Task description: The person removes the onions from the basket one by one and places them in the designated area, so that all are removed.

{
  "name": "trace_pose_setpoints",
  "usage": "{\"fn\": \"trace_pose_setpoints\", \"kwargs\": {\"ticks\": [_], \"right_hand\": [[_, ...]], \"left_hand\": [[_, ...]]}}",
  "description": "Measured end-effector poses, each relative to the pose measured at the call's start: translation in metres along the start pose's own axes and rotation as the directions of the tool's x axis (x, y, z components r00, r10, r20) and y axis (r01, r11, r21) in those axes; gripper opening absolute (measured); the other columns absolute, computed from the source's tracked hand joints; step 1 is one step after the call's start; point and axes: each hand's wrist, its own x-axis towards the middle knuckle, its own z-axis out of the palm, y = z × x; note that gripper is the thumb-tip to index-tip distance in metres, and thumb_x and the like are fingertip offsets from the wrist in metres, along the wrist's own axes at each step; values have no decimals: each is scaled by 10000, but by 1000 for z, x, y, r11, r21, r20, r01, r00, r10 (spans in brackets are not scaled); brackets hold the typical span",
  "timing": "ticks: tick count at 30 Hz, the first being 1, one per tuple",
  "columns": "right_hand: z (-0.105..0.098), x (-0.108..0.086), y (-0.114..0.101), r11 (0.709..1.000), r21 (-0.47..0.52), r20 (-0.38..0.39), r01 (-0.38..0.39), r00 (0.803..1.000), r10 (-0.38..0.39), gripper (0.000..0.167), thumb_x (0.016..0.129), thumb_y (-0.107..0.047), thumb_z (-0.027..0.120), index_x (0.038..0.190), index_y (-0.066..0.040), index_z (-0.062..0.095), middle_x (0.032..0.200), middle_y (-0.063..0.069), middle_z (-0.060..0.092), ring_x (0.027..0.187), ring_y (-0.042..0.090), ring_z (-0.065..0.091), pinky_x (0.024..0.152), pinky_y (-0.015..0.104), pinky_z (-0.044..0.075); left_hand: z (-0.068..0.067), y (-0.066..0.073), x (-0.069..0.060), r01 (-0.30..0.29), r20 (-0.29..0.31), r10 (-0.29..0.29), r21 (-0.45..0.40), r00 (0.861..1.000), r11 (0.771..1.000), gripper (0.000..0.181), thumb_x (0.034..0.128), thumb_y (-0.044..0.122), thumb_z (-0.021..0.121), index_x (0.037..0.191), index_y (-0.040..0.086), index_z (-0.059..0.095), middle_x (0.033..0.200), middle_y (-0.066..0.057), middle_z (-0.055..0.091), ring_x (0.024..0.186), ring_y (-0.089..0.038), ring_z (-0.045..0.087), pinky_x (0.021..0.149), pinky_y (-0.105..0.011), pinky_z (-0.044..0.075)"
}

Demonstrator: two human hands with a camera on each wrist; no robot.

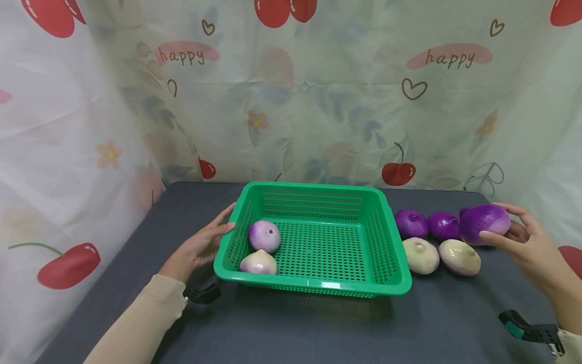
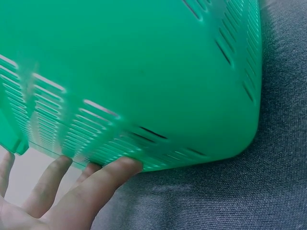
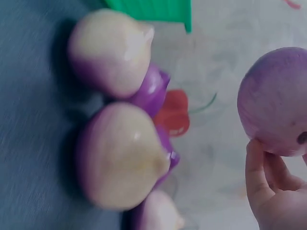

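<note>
The basket (image 1: 282,281) is smooth, slightly shiny plastic. At its three o'clock, purple vegetables (image 1: 443,225) look smooth and glossy; pale vegetables (image 1: 420,256) gleam more softly. The tabletop (image 1: 295,328) wears matt, rough-woven cloth. At twelve o'clock, the curtain (image 1: 318,126) looks thin and smooth.

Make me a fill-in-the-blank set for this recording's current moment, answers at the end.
In the head view, the green plastic basket contains ____ turnips.
There, the right hand grips a turnip coloured ____.
The left hand touches the basket's ____ end in that view.
The word printed twice on the curtain is ____.

Missing words: two; purple; left; happy.
</note>
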Motion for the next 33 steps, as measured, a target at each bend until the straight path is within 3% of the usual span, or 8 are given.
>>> {"fn": "trace_pose_setpoints", "kwargs": {"ticks": [4,8,15,18,20,26,30,33], "right_hand": [[-14,-9,8,984,-164,-106,-74,993,57,548,937,7,586,1322,-323,376,1147,-170,454,918,-112,545,719,36,459],[-23,-14,17,908,-368,-207,-199,970,128,547,946,-136,618,1301,-413,309,1108,-192,337,870,-143,449,676,33,459],[-35,-22,31,972,-92,-256,-217,948,187,503,918,-64,639,1210,-380,378,1097,-121,312,801,-90,491,630,73,498],[-41,-23,38,964,-108,-280,-242,938,204,505,915,-80,649,1221,-372,373,1102,-99,302,772,-90,506,620,92,513],[-49,-22,49,937,-199,-318,-287,923,216,542,917,-135,659,1267,-391,335,1100,-77,320,756,-113,505,609,101,516],[-87,-15,102,815,-414,-376,-406,891,253,876,914,-337,655,1556,-224,71,1384,379,262,811,-143,417,576,104,496],[-101,-12,123,767,-441,-396,-465,868,299,958,897,-430,648,1564,-134,28,1480,430,137,954,126,546,635,152,535],[-87,-12,103,736,-447,-392,-509,851,350,964,915,-433,622,1533,20,37,1464,466,110,1155,504,414,578,145,506]], "left_hand": [[0,0,0,-4,0,4,3,1000,1000,670,1033,225,463,1542,413,69,1570,-149,163,1335,-380,379,975,-584,443],[-1,0,0,-7,2,7,-6,1000,1000,675,1032,217,464,1542,411,66,1571,-149,160,1342,-388,368,973,-581,446],[-2,0,0,-9,0,9,-9,1000,1000,681,1035,202,456,1546,401,52,1569,-150,163,1324,-373,391,965,-574,455],[-2,0,-1,-9,-1,9,-5,1000,1000,677,1034,218,461,1543,410,58,1567,-150,168,1309,-354,410,962,-565,461],[-2,0,-1,-11,3,11,0,1000,1000,679,1032,231,465,1542,414,57,1568,-153,162,1308,-349,412,961,-557,466],[-2,-1,-1,-17,21,17,3,1000,1000,678,1037,233,454,1546,404,40,1579,-153,138,1334,-358,378,966,-541,466],[-2,-1,0,-14,22,14,-4,1000,1000,671,1042,217,440,1547,401,39,1578,-153,141,1330,-357,386,968,-547,463],[-3,-1,0,-14,24,14,-6,1000,1000,671,1042,215,441,1547,400,40,1577,-152,144,1323,-347,396,969,-543,464]]}}
